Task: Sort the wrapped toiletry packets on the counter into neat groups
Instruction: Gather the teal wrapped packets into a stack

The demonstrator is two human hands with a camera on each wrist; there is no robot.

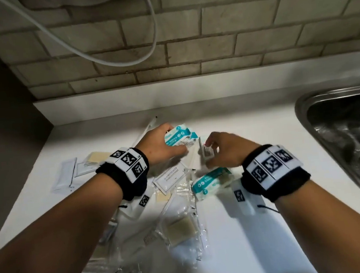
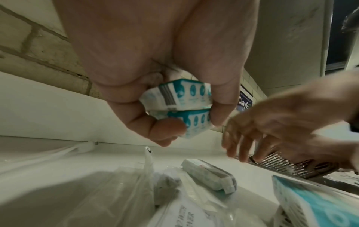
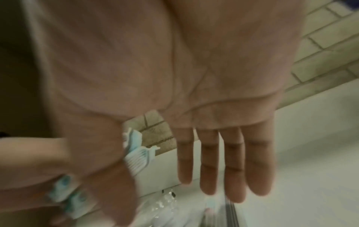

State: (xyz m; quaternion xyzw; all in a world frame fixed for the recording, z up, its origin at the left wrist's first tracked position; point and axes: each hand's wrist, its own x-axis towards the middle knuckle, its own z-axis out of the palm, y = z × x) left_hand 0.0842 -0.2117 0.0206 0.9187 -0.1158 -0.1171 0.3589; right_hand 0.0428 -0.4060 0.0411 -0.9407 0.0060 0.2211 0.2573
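My left hand (image 1: 173,141) is raised over the white counter (image 1: 251,129) and grips two stacked teal-and-white wipes packets (image 2: 182,104) between thumb and fingers. Just to its right, my right hand (image 1: 211,151) hovers with fingers straight and spread, holding nothing, above a small grey-white packet (image 2: 209,175) that lies flat. Another teal wipes packet (image 1: 209,182) lies under my right wrist. A white shampoo sachet (image 1: 170,179), clear-wrapped soap (image 1: 177,229) and a wrapped comb (image 1: 149,240) lie scattered below my left arm.
White sachets (image 1: 65,176) and a beige wrapped bar (image 1: 95,157) lie at the left. A steel sink (image 1: 339,132) opens at the right edge. The tiled wall (image 1: 209,34) with a hanging white cable (image 1: 123,60) stands behind. A dark panel (image 1: 0,109) borders the left.
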